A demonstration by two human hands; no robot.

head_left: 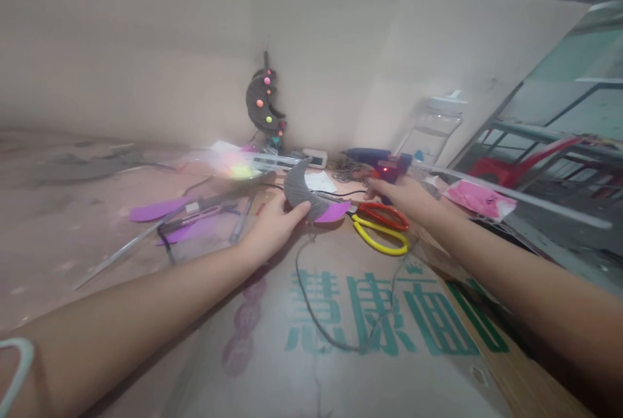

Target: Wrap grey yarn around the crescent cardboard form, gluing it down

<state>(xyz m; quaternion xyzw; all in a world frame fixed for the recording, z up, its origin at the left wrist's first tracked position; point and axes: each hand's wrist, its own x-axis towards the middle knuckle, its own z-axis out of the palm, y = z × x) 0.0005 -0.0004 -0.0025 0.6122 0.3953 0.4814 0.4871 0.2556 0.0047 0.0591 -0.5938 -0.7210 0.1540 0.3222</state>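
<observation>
My left hand (pixel 281 217) pinches a crescent moon (pixel 298 185) wrapped in grey yarn, with a bare purple patch at its lower right tip. From the crescent a loose strand of grey yarn (pixel 311 314) loops down over the printed cardboard (pixel 272 372). Farther right, my right hand (pixel 399 196) is closed around the handle of a blue glue gun (pixel 374 157), whose small red light is lit. Part of the handle is hidden by the fingers. Scissors (pixel 382 243) with red and yellow handles lie between the hands, blades toward the crescent.
A finished-looking dark crescent with coloured beads (pixel 257 103) leans on the wall. Purple pieces (pixel 158 210) and clear sticks lie left. A clear bottle (pixel 433 126) and a pink packet (pixel 481 199) stand at the right, near a long translucent stick (pixel 535 198).
</observation>
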